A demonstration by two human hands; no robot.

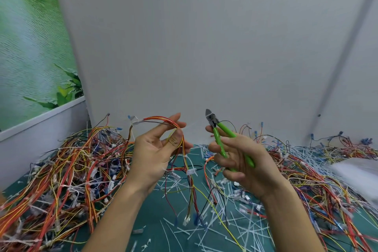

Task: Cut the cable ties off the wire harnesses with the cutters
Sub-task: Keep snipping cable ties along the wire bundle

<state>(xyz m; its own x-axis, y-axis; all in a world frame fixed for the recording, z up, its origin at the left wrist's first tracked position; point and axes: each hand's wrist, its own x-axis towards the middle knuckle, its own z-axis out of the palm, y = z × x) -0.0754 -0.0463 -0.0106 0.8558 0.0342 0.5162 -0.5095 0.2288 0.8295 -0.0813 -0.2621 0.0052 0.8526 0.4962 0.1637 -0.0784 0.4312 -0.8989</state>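
Note:
My left hand (157,149) is raised above the table and pinches a wire harness (161,120) of red, orange and yellow wires between thumb and fingers. The wires loop over the fingers and hang down to white connectors (186,220). A white cable tie (189,125) sticks out to the right from the pinch. My right hand (243,161) grips the green-handled cutters (219,139). Their jaws (209,114) point up and left, a short way right of the tie and apart from it.
A green cutting mat (184,237) is strewn with several cut white ties. A big heap of harnesses (61,170) lies on the left, another heap (327,180) on the right. A white wall panel (204,47) stands close behind. A white bag (356,172) sits at the right edge.

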